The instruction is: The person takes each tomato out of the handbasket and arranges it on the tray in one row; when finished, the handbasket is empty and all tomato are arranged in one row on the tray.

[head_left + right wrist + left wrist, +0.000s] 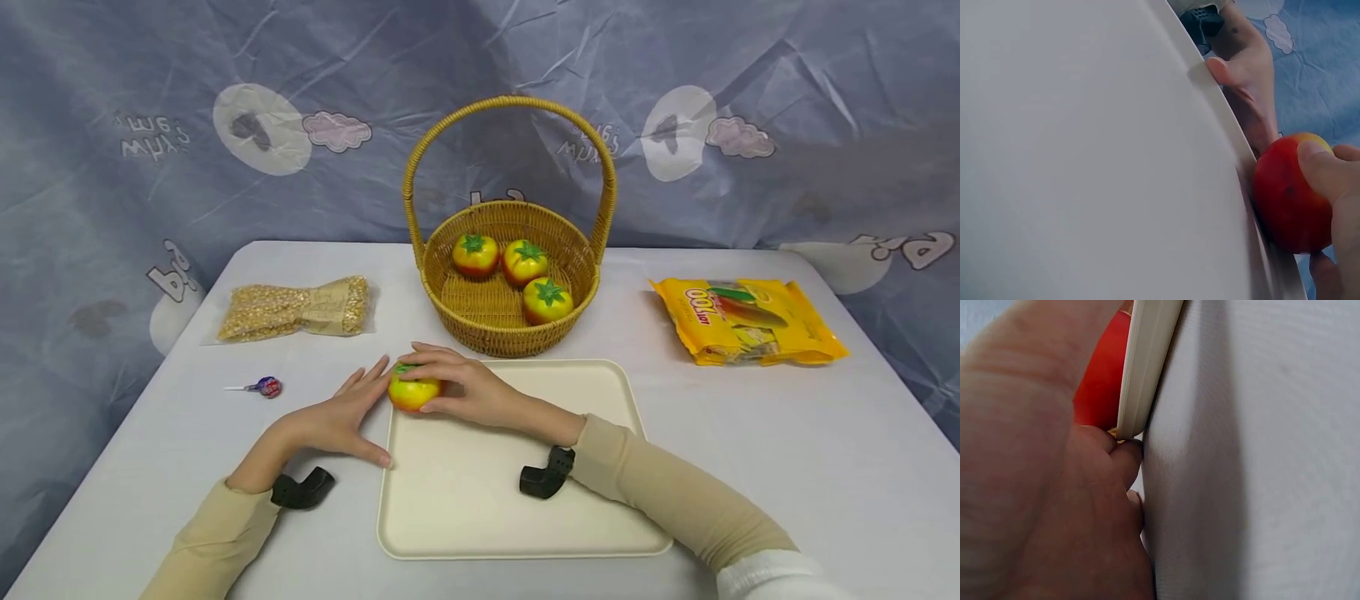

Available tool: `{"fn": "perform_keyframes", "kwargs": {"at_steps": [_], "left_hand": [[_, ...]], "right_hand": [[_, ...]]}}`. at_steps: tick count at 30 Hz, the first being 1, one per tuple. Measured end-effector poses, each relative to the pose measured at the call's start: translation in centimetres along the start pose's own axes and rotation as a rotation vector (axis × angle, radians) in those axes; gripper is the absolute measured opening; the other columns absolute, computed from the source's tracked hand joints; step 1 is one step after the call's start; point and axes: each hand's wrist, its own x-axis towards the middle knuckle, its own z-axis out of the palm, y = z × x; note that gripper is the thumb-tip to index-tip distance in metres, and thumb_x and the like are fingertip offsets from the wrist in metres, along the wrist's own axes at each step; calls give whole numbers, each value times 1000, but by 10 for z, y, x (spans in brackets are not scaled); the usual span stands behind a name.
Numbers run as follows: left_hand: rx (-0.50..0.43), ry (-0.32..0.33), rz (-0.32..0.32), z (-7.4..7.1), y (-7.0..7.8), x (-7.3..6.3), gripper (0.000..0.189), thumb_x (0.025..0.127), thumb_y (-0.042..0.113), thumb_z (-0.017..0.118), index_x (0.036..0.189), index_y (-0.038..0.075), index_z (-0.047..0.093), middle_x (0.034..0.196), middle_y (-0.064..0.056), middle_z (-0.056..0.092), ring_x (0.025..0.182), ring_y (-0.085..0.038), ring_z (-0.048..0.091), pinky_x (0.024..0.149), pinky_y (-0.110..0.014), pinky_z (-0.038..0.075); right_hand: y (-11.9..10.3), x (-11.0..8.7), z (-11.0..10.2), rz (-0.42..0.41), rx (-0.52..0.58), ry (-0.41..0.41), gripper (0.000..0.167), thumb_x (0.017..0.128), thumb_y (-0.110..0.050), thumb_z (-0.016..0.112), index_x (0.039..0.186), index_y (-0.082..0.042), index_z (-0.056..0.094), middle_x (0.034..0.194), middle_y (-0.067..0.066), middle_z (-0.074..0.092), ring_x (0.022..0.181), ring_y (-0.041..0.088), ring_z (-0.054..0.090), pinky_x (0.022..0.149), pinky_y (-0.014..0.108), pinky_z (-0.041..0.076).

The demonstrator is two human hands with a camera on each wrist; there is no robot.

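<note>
My right hand [480, 392] holds a yellow-and-red tomato [411, 395] with a green leafy top, thumb on one side and fingers over the other. The tomato is at the far left corner of a cream tray [495, 500]. In the right wrist view the red underside of the tomato [1288, 200] shows right at the tray's rim. My left hand [333, 423] is spread along the tray's left side, its fingertips beside the tomato and its thumb at the tray edge. In the left wrist view, fingers lie low by the tray rim [1144, 369].
Behind the tray stands a wicker basket [491, 335] with a tall handle and three similar tomatoes inside. A bag of corn kernels [277, 312] and a lollipop [268, 387] lie at left. A yellow snack packet [750, 323] lies at right.
</note>
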Motion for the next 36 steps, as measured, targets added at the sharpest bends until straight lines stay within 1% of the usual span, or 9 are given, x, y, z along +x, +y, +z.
{"fn": "perform_keyframes", "kwargs": {"at_steps": [6, 11, 15, 18, 23, 26, 29, 32, 36], "left_hand": [[3, 7, 18, 1, -1, 0, 121, 70, 52, 77, 149, 1, 2, 152, -20, -11, 136, -41, -11, 106, -56, -5], [2, 15, 21, 2, -1, 0, 121, 68, 52, 78, 149, -1, 4, 152, -22, -10, 136, -42, -9, 106, -56, -4], [-3, 11, 15, 2, 0, -1, 122, 68, 52, 78, 148, -2, 5, 152, -22, -10, 136, -41, -9, 106, -55, -4], [-4, 9, 14, 2, 0, -1, 122, 68, 53, 78, 148, -2, 5, 152, -23, -10, 136, -40, -9, 106, -55, -4], [-16, 17, 19, 2, 1, -3, 122, 67, 52, 78, 148, -2, 5, 151, -24, -9, 136, -42, -9, 106, -57, -4], [-15, 19, 22, 2, 1, -3, 122, 67, 52, 79, 148, -2, 5, 151, -24, -9, 136, -42, -9, 106, -57, -4], [-11, 16, 25, 2, 1, -2, 121, 68, 52, 78, 148, -2, 5, 152, -24, -9, 136, -41, -9, 106, -56, -4], [-7, 16, 26, 2, 0, -1, 121, 68, 51, 78, 148, -3, 6, 152, -23, -9, 136, -41, -9, 106, -56, -4], [-4, 19, 22, 3, -2, -1, 121, 68, 51, 79, 148, -3, 6, 152, -23, -10, 136, -42, -9, 106, -56, -4]], "right_hand": [[-3, 0, -3, 31, -45, -18, 54, 80, -13, 76, 129, -7, 55, 144, 6, 39, 137, 20, 22, 109, 37, 18], [-20, 2, -20, 39, -102, -5, 53, 81, -18, 76, 129, -8, 55, 144, 2, 39, 136, 17, 24, 108, 36, 21], [-30, 1, -47, 1, -98, 72, 50, 81, -11, 75, 127, -4, 56, 141, 7, 44, 131, 20, 34, 105, 37, 29], [-33, -2, -76, 15, -91, 167, 51, 79, -4, 75, 126, -1, 56, 138, 8, 47, 128, 22, 38, 104, 37, 31], [-26, -13, -126, 170, 35, 300, 47, 85, 4, 66, 129, 4, 51, 137, 12, 47, 128, 23, 38, 105, 40, 29], [-16, -22, -149, 274, 155, 370, 40, 92, 0, 57, 131, 6, 48, 134, 15, 48, 124, 28, 41, 102, 37, 34], [-3, -30, -166, 370, 200, 422, 37, 96, -9, 52, 131, 3, 49, 131, 12, 51, 122, 30, 42, 100, 33, 36], [7, -37, -175, 446, 211, 432, 38, 98, -15, 50, 132, 2, 49, 130, 9, 52, 123, 30, 40, 101, 33, 35], [12, -40, -182, 536, 174, 380, 40, 97, -18, 54, 132, 2, 49, 132, 17, 49, 123, 30, 42, 101, 34, 35]]}}
